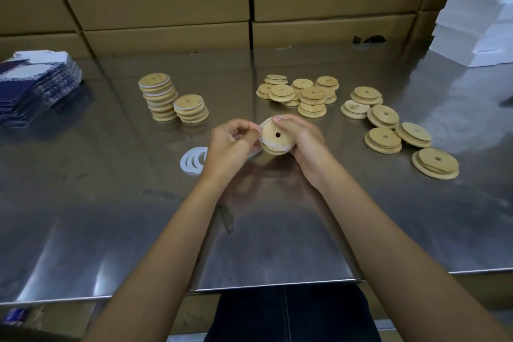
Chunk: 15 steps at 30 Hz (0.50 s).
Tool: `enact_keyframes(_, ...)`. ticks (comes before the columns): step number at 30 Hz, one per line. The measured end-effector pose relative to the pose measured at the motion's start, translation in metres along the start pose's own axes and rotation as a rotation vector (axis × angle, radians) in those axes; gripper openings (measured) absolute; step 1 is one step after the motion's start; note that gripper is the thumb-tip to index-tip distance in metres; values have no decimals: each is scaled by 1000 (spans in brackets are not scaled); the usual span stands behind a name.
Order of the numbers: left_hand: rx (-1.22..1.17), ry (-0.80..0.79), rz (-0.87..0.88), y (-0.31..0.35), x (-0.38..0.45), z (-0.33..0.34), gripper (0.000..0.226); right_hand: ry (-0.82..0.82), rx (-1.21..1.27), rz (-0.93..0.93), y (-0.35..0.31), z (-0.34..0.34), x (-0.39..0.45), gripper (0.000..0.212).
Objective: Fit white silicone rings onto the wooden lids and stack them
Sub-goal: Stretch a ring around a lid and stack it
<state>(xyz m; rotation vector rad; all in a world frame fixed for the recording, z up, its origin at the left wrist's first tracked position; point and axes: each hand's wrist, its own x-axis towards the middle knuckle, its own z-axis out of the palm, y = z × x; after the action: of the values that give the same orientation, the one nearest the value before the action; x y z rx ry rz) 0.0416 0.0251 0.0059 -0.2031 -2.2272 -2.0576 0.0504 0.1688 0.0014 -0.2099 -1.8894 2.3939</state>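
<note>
Both hands worked one wooden lid [276, 137] held up over the counter [277, 230], lid tilted with its center hole facing the camera. Right hand [304, 139] cupped the lid from its far side, fingers [288, 119] curled over the top rim and pinching the white silicone ring [265, 123] against the edge there. Left hand [231, 144] pinched the ring's slack at the lid's near-left edge, fingertips pressed together on it. Ring looked partly seated, not all the way round. Spare rings [191, 161] lay just below and left of the left hand's fingers. Finished stacks [172, 101] sat beyond the left hand; bare lids [385, 119] were scattered beyond and to the right of the right hand. Judgement: lid is light and stiff, best held by the rim; ring is soft, stretchy and a bit grippy, so take it by the edge and roll it round into the groove, since it could snap off if let go early.
</note>
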Motion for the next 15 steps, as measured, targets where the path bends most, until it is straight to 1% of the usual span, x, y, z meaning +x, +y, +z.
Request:
enact_keyframes(1,2,-4,-4,0,1,0,11,20,-14,-2,0,1,0,20)
enact_keyframes(3,0,-18,-22,0,2,0,9,71,-46,2,0,4,-1,13)
enact_keyframes(4,-6,-25,-34,0,3,1,9,108,-55,6,1,7,-1,13)
enact_keyframes(6,-12,-34,-54,1,4,4,11,179,-59,0,2,9,0,20)
enact_keyframes(7,-10,-34,-61,1,5,5,11,192,-59,-7,3,9,0,21)
enact_keyframes(9,-5,-21,-75,0,6,3,11,139,-64,-19,2,7,-1,17)
enact_keyframes(12,-31,2,-120,-4,8,-4,9,5,-95,-14,2,1,-2,33)
enact_keyframes(15,-47,-24,-115,-5,8,-6,10,5,-57,-31,2,-3,-4,36)
